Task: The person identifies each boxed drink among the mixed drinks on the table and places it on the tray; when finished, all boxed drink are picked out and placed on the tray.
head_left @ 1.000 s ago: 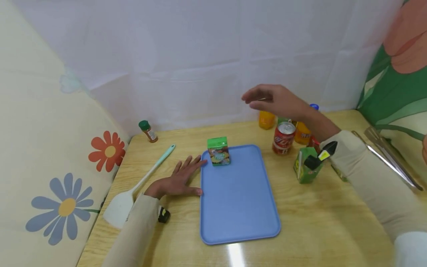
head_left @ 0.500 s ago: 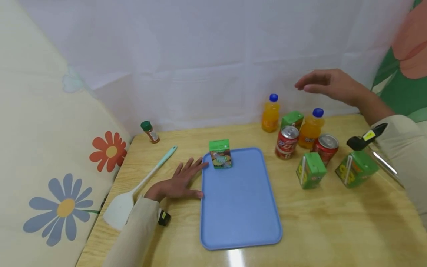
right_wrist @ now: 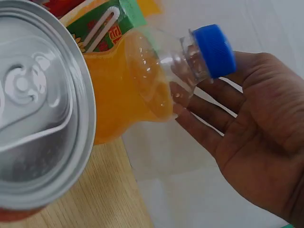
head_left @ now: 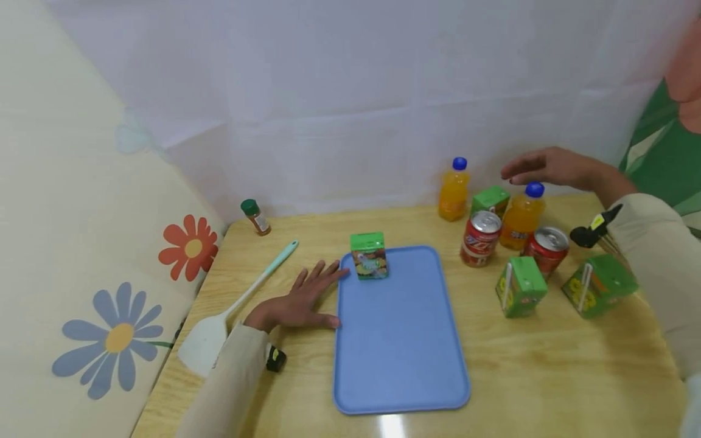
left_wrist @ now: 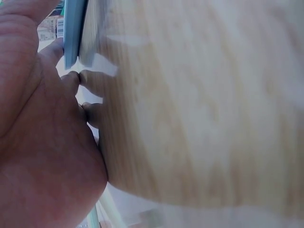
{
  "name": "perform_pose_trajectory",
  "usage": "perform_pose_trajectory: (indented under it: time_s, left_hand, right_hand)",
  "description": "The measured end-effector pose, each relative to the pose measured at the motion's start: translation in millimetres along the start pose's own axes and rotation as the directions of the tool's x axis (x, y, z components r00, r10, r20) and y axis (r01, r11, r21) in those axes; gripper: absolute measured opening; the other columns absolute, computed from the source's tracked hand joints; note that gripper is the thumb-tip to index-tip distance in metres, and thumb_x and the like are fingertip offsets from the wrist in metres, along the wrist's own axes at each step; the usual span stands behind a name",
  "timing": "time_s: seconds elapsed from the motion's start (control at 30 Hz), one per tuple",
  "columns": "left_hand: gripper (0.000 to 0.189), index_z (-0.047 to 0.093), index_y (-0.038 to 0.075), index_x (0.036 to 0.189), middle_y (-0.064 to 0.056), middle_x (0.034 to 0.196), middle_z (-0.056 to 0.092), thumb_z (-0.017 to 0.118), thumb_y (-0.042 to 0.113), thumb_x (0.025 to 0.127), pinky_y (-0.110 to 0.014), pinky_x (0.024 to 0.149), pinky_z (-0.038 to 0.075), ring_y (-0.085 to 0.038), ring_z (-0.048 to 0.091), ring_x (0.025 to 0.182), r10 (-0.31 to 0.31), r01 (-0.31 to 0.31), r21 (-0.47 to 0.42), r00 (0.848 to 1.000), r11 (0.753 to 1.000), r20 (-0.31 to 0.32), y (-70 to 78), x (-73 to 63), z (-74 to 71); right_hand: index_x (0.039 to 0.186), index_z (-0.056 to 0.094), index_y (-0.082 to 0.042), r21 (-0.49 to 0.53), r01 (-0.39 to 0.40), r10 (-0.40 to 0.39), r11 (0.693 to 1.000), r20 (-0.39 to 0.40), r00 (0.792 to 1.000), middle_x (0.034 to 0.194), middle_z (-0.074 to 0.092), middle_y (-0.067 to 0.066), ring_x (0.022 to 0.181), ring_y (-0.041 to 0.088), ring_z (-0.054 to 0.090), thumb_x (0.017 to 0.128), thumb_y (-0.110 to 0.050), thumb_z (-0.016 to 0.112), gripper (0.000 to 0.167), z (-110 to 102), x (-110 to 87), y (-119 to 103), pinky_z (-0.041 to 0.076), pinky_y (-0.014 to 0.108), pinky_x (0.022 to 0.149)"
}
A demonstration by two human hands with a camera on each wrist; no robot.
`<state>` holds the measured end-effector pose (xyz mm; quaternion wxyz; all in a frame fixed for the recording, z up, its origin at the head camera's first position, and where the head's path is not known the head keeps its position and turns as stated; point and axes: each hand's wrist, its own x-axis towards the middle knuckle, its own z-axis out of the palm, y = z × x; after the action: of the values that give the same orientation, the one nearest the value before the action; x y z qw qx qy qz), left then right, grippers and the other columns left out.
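My left hand [head_left: 301,303] lies spread on the table, fingertips and thumb at the left rim of a blue tray [head_left: 400,347]. A green juice carton [head_left: 369,257] stands upright at the tray's far left corner. Behind the orange soda bottle [head_left: 523,216] with a blue cap, my right hand [head_left: 561,167] hovers, fingers loosely bent. In the right wrist view the fingers [right_wrist: 204,128] reach behind the bottle's neck; whether they touch it I cannot tell. A red soda can [right_wrist: 38,104] fills that view's left side.
Around the bottle are another red can [head_left: 481,239], a second orange bottle [head_left: 453,190] and several green cartons [head_left: 521,287]. A white spatula [head_left: 205,344] with a mint handle lies left of my left hand. A green-capped spice jar [head_left: 255,217] stands by the wall.
My right hand moved right from above the tray's far side, then lowered behind the right-hand orange bottle. My left hand keeps its place at the tray; the head view shifted slightly.
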<state>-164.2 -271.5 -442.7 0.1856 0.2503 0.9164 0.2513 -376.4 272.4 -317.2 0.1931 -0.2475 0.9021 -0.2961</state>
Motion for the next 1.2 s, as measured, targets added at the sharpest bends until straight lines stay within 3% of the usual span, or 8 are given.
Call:
perform_pose_trajectory:
  time_s: [0.27,0.43,0.53,0.67,0.77,0.83,1.07,1.2]
  left_hand:
    - [0.102,0.009,0.027,0.163,-0.005,0.168,-0.007,0.071,0.056,0.088,-0.059,0.115,-0.015,-0.034,-0.018,0.151,-0.002,0.002,0.021,1.000,1.000,-0.014,5.3,-6.2,-0.6]
    - [0.101,0.009,0.027,0.163,-0.004,0.168,-0.007,0.071,0.056,0.088,-0.058,0.116,-0.015,-0.033,-0.018,0.151,0.011,-0.011,0.021,1.000,1.000,-0.008,8.5,-6.8,-0.3]
    - [0.100,0.010,0.028,0.163,-0.004,0.169,-0.007,0.071,0.056,0.088,-0.058,0.116,-0.015,-0.033,-0.018,0.151,0.017,-0.017,0.022,1.000,1.000,0.000,10.5,-4.9,1.8]
    - [0.100,0.009,0.028,0.163,-0.003,0.169,-0.008,0.069,0.058,0.089,-0.057,0.116,-0.015,-0.032,-0.018,0.151,0.022,-0.023,0.035,1.000,0.999,0.015,14.8,-2.0,3.9]
    - [0.102,0.008,0.029,0.163,-0.002,0.168,-0.009,0.069,0.058,0.088,-0.056,0.117,-0.015,-0.030,-0.019,0.151,0.020,-0.020,0.030,1.000,0.999,0.021,18.8,-1.9,3.4]
    - [0.102,0.008,0.028,0.163,-0.002,0.168,-0.009,0.070,0.058,0.088,-0.055,0.117,-0.015,-0.030,-0.019,0.151,0.015,-0.015,0.025,1.000,1.000,0.021,20.4,-3.0,3.0]
    - [0.102,0.007,0.028,0.163,-0.001,0.168,-0.011,0.070,0.057,0.089,-0.055,0.117,-0.016,-0.030,-0.020,0.151,0.004,-0.004,0.024,1.000,1.000,0.031,22.8,-4.2,2.3]
    - [0.102,0.007,0.029,0.163,0.000,0.168,-0.011,0.069,0.058,0.089,-0.054,0.117,-0.016,-0.029,-0.020,0.151,0.001,-0.002,0.024,0.999,1.000,0.036,23.4,-4.0,3.3]
  right_hand:
    - [0.149,0.047,-0.011,-0.018,0.020,-0.018,1.000,0.119,0.993,0.153,0.043,0.018,0.136,0.043,0.042,0.104,-0.038,0.055,0.054,0,13.6,8,0.028,0.068,0.109]
    - [0.153,0.043,-0.011,0.013,0.001,-0.004,1.000,0.219,0.976,0.156,0.038,0.020,0.139,0.045,0.038,0.103,-0.038,0.058,0.059,1,15.5,12,0.030,0.068,0.108]
    - [0.155,0.038,-0.012,0.028,-0.038,0.027,0.999,0.313,0.949,0.157,0.033,0.024,0.140,0.049,0.032,0.102,-0.039,0.059,0.063,2,15.2,13,0.031,0.068,0.108]
    - [0.158,0.031,-0.011,0.019,-0.099,0.080,0.995,0.440,0.894,0.155,0.034,0.028,0.139,0.050,0.034,0.100,-0.040,0.061,0.072,5,18.1,12,0.035,0.065,0.107]
    - [0.159,0.028,-0.011,-0.004,-0.113,0.101,0.994,0.479,0.872,0.153,0.037,0.027,0.137,0.048,0.037,0.098,-0.041,0.064,0.077,8,21.1,10,0.036,0.063,0.107]
    - [0.158,0.029,-0.011,-0.017,-0.106,0.102,0.994,0.473,0.875,0.152,0.038,0.026,0.137,0.046,0.036,0.097,-0.041,0.066,0.077,9,22.2,10,0.035,0.063,0.107]
    - [0.150,0.043,-0.009,-0.031,-0.050,0.057,0.998,0.329,0.943,0.144,0.051,0.019,0.133,0.041,0.045,0.097,-0.037,0.068,0.065,11,13.0,17,0.037,0.061,0.107]
    - [0.146,0.049,-0.008,-0.002,-0.051,0.050,0.999,0.237,0.970,0.140,0.056,0.017,0.129,0.039,0.049,0.096,-0.035,0.070,0.060,14,7.3,20,0.038,0.061,0.106]
